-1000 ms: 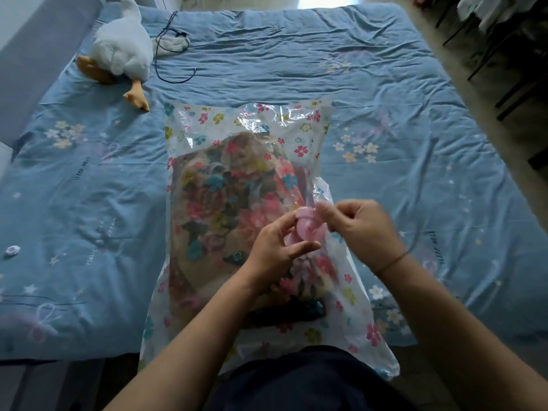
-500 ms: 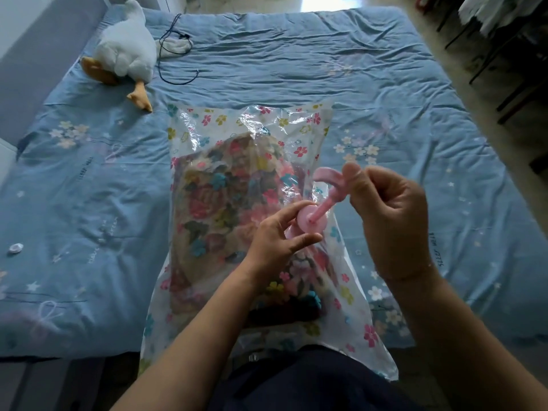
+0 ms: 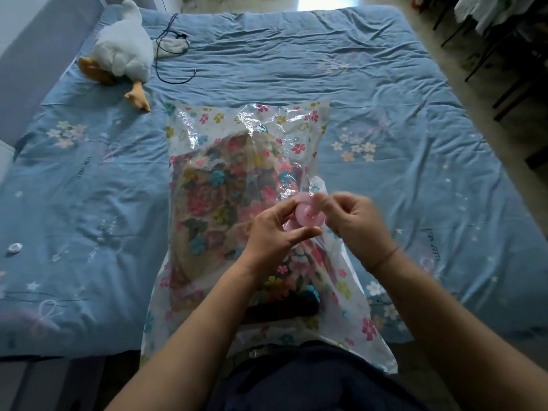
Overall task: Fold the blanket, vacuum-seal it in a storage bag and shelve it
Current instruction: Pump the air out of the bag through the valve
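Bed (image 3: 385,84) with blue floral cover served as the work surface, person standing at its near edge. Storage bag (image 3: 204,118) lay flat on it, lengthwise away from the body. Blanket (image 3: 213,197) was already folded and sat inside, filling the middle of the bag.

Both hands were together on the pink valve (image 3: 308,218). Left hand (image 3: 272,232) pinched the valve rim between thumb and forefinger, steadying it. Right hand (image 3: 355,223) pinched at the cap (image 3: 302,198) on the valve's far side. It was motion-blurred, so the exact finger placement wasn't readable.

Judgement: fold and bagging done, sealing stage in hand, cap being worked. Couldn't tell whether it was opening or closing. Film at the far end looked loose and crinkled, so air probably not pulled yet.

Next would need the valve seat exposed and held flat, then a pump or vacuum nozzle on it. None in view. Zip closure state unreadable, worth checking first.

Plush goose (image 3: 121,54) and black cable (image 3: 175,60) lay at the far left, well apart.
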